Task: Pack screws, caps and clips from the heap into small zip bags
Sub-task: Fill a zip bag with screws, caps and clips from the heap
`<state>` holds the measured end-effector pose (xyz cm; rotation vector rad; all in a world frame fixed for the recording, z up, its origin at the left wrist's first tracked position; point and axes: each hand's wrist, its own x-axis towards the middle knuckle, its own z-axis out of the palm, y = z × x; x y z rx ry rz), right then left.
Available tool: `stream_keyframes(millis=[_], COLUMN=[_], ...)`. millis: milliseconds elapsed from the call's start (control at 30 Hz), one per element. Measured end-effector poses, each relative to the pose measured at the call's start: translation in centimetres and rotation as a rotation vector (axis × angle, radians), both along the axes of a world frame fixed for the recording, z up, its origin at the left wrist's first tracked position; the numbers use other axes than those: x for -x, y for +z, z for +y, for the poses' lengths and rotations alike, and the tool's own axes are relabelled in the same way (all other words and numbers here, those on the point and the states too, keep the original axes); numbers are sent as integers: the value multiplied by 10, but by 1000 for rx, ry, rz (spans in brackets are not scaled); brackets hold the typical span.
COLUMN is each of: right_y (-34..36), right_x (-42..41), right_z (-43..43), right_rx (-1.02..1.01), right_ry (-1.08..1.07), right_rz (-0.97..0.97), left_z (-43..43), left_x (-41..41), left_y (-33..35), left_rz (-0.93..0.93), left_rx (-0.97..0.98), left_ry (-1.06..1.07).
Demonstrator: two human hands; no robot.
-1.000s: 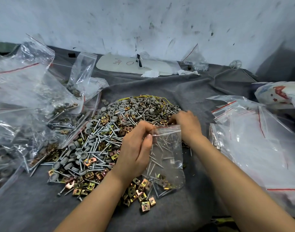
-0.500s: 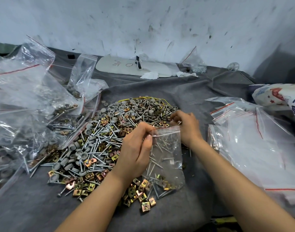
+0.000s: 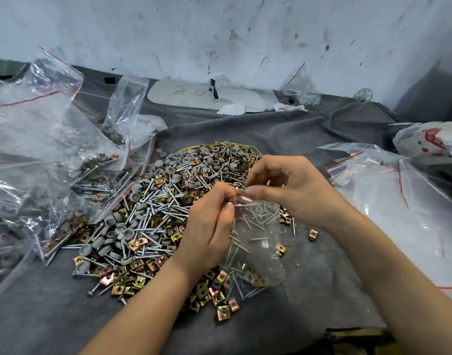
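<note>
A heap (image 3: pixel 168 201) of silver screws, grey round caps and brass-coloured clips lies on the grey cloth in the middle. Over its right side hangs a small clear zip bag (image 3: pixel 255 242) with screws and a few clips inside. My left hand (image 3: pixel 209 226) pinches the bag's top edge at the left. At the mouth of the bag, my right hand (image 3: pixel 289 185) holds screws in curled fingers, thumb against the rim.
Filled zip bags (image 3: pixel 53 155) pile up on the left. Empty zip bags (image 3: pixel 404 213) with red lines lie on the right, beside a printed sack (image 3: pixel 432 142). At the back lie a white board (image 3: pixel 207 97) and a small bag (image 3: pixel 300 90) by the wall.
My right hand has left the heap and come to the bag's mouth with screws. My left hand keeps hold of the bag's top.
</note>
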<state>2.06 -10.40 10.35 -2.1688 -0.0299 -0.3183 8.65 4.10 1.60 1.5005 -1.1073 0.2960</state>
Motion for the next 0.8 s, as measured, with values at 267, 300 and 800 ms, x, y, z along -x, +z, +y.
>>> stream_keyframes(millis=[267,300,800], right_y=[-25,-32,-78], right_x=[-18,-23,-60], right_z=[-41,-46,-66], right_rx=[22,68,449], right_ry=[-446,-507,-368], right_rz=[-70,-27,299], left_z=[0,-1,0], left_x=[0,1,1], left_y=[1,1,2], left_rz=[1,-4,15], left_rx=[16,22,14], left_ry=[1,1,-23])
